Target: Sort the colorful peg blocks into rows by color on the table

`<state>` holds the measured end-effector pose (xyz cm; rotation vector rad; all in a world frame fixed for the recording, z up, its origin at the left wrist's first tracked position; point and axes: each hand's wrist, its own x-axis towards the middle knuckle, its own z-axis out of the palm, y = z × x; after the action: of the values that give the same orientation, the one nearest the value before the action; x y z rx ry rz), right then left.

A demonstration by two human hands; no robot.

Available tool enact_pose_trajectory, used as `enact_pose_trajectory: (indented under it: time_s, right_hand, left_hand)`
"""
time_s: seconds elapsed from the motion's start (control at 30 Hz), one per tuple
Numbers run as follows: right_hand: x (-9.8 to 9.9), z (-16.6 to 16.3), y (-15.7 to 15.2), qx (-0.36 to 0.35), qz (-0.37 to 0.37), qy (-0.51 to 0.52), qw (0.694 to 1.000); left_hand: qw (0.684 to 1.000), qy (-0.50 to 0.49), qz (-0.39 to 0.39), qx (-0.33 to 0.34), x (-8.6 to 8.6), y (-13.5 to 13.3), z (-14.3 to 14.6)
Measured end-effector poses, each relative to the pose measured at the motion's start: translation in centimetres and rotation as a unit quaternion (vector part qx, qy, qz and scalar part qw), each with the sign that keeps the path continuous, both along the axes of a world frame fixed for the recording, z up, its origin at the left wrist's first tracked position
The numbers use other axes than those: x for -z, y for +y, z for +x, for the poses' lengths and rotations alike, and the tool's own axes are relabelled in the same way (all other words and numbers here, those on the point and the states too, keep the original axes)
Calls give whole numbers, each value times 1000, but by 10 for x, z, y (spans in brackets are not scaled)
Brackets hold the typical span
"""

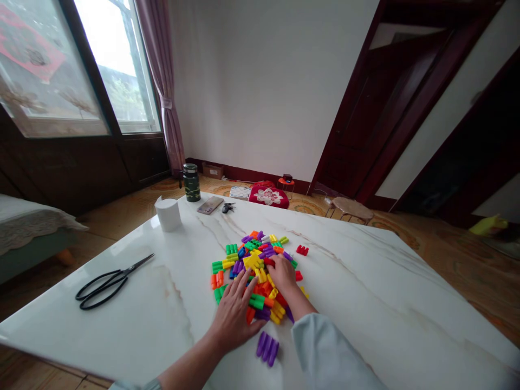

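A heap of small plastic building pieces [252, 259] in green, yellow, orange, purple and red lies in the middle of a white marble table [365, 303]. My left hand [234, 313] rests flat on the near left side of the heap, fingers stretched out. My right hand [283, 273] lies on the heap's right side with fingers curled down into the pieces; what they grip is hidden. A purple piece [267, 348] sits alone near my wrists. A red piece [301, 249] lies apart at the far right of the heap.
Black scissors [109, 283] lie at the table's left. A white roll [168, 214], a dark green flask [191, 183], a phone [210, 205] and keys [227, 207] stand along the far edge. On the floor beyond are a red cushion [268, 196] and a stool [350, 208].
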<state>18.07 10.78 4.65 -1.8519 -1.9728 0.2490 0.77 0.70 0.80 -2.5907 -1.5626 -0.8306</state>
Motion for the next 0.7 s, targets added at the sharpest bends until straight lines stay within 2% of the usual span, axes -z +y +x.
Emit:
enact_pose_trajectory:
  time_s: [0.13,0.27,0.37,0.43,0.53,0.63,0.7]
  right_hand:
    - [8,6,-3,-5,81,148,986]
    - [8,12,-13,-35,47,362,930]
    - [6,27,-23,-25,34,447,894]
    - [7,47,-26,-1,56,441,896]
    - [11,90,-24,48,80,366,926]
    - [18,135,-17,107,95,249,958]
    - [25,158,-13,115,98,160,975]
  left_hand:
    - [1000,-1,5,1,1,1,0]
    - [1000,-1,3,2,-1,0,0]
    - [1000,-2,3,1,-2,0,0]
    - [1000,-5,8,2,-1,-1,-1]
    - [1000,-8,19,4,0,0,-1]
    - [1000,-7,25,7,2,0,-1]
    - [1000,-5,24,6,3,0,-1]
